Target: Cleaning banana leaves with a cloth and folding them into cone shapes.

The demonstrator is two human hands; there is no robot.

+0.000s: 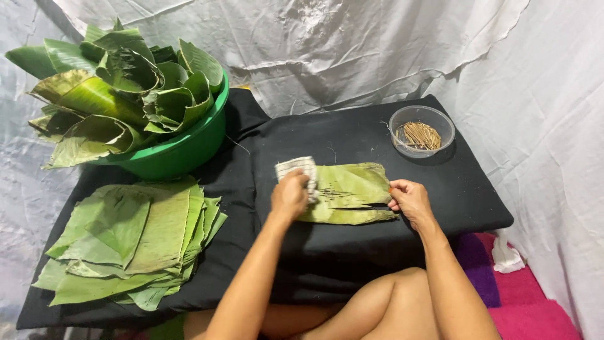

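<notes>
A black cloth is covering the low work surface, with pale crumpled sheeting hanging behind it and a pink mat showing at the near right. At the far left, a green basin is sitting heaped with curled banana leaves. Near left of it, a flat stack of cut leaves is lying fanned out on the cloth.

In the middle, a folded banana leaf piece is lying flat between the person's hands. The left hand is clenching a small whitish rag and pressing it onto the leaf's left end. The right hand is pinching the leaf's right edge, pinning it down.

The leaf is looking light, thin and pliable, yet likely to split along its ribs, so holding it flat by an edge, as the right hand is doing, seems the safest grip; its waxy face is probably slippery.

At the far right, a small clear bowl is holding thin brown sticks, well apart from both hands.
</notes>
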